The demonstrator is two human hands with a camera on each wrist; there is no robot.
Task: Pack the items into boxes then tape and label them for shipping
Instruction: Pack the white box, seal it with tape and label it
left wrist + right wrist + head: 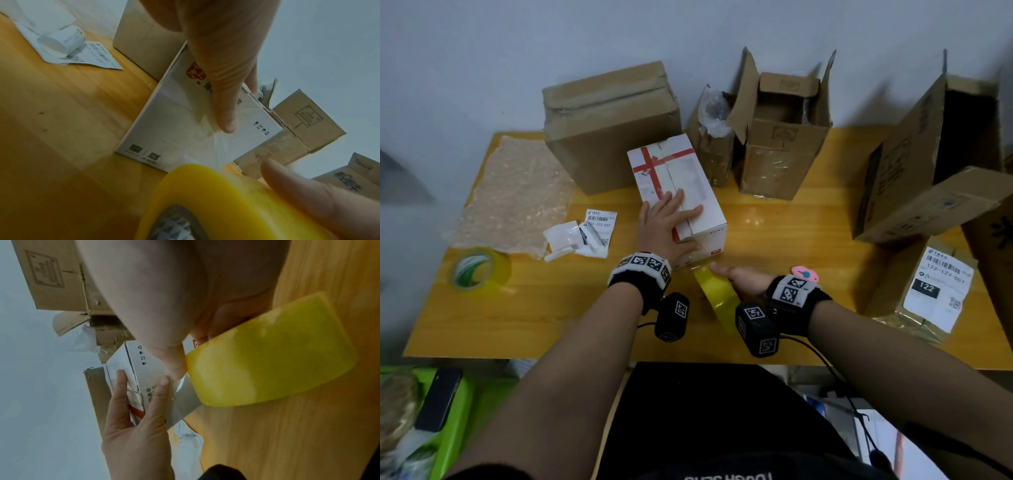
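Left hand (666, 219) flat, fingers straight, pressing on white box (688, 185) mid-table; right hand (743, 279) grips yellow tape roll (717, 294) just near of it.

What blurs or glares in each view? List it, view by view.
Head view: edges smear and bend, wooden table shows small glare spots, boxes cast soft shadows on the wall. Left wrist view: dim; the yellow tape roll and the right hand holding it are close and blurred. Right wrist view: the right hand is an out-of-focus mass; the white box is soft.
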